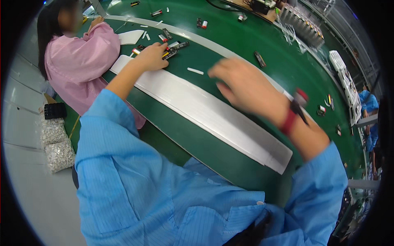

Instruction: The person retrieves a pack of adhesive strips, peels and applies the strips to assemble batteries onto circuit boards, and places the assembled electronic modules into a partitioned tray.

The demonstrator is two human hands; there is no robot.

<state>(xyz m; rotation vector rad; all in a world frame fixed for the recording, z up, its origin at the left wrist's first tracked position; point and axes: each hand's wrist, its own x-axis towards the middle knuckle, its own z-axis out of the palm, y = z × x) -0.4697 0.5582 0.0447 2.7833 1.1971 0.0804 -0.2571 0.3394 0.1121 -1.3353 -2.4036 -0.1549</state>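
Observation:
My left hand (152, 57) is over a cluster of small battery-like cylinders at the far left, its fingers curled onto a black cylinder with a yellow band (170, 54). Part of that grip is hidden behind the fingers. Smeared by motion, my right hand (242, 84) hovers above the table, thumb apart from the fingers and nothing visible between them. A small white strip (195, 71) lies just left of it. Below both hands stretches a long white sheet or stack of strips (201, 108), its near right end layered. A red band and a dark cord circle my right wrist.
The green table (230, 37) bears scattered cylinders, including a black one (259, 59) beyond my right hand. A pale strip (197, 39) curves across it. At left, a person in pink (82, 61) leans on the table. Bags of small white pieces (59, 156) stand beyond my left arm.

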